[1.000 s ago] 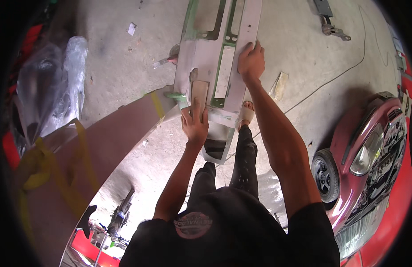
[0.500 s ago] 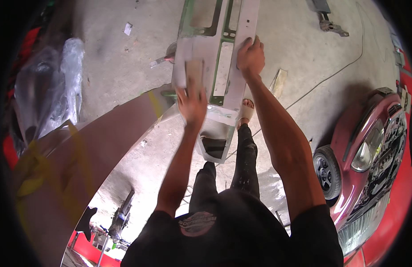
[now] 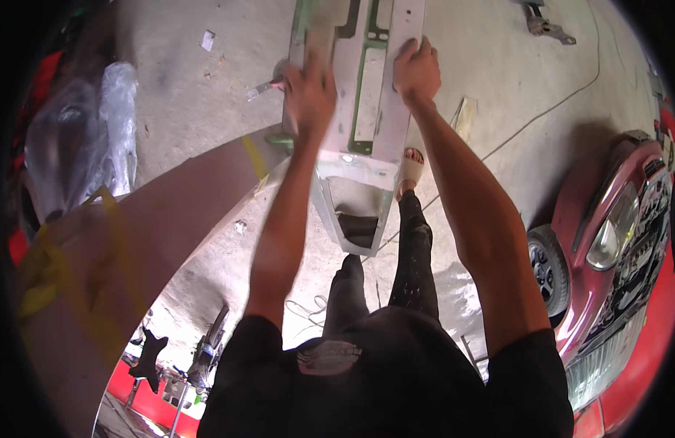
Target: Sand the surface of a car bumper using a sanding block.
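Note:
A long grey body panel [image 3: 370,109] with green patches and cut-outs stands in front of me, stretching away over the concrete floor. My left hand [image 3: 308,95] presses a tan sanding block [image 3: 319,33] flat on the panel's left strip, near the top of the view. My right hand [image 3: 418,69] lies on the panel's right strip with the fingers curled over it, holding it steady. The panel's near end [image 3: 352,197] is pale and tapers down toward my legs.
A red car [image 3: 615,241] with a headlight and wheel is close on the right. A large brown curved panel [image 3: 133,241] with yellow tape fills the left, and a plastic-wrapped part [image 3: 82,146] lies beyond it. A thin cable [image 3: 542,109] crosses the floor. My sandalled foot [image 3: 410,164] stands beside the panel.
My left hand has slid the sanding block away from me along the panel. The right hand has kept its place on the right strip.

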Available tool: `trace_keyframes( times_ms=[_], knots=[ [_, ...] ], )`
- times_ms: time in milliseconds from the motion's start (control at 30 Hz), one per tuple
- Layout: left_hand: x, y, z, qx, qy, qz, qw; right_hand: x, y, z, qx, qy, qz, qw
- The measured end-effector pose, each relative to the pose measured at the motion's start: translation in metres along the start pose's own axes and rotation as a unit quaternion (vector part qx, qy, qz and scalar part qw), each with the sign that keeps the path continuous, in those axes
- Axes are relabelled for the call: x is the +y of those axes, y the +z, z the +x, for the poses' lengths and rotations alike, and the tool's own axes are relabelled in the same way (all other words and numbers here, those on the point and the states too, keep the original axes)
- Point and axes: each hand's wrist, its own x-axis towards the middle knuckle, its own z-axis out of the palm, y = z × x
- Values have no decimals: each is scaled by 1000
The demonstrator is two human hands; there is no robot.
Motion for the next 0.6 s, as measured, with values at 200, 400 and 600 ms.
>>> trace_keyframes(
  times_ms=[200,400,600],
  knots=[
    [-6,-2,-142,-37,104,-4,994,26,-9,1,2,26,-11,1000],
    [-2,8,6,14,84,2,996,-5,-2,-5,5,9,27,1000],
    [-6,11,-81,0,147,67,987,19,-9,-3,6,27,12,1000]
  ],
)
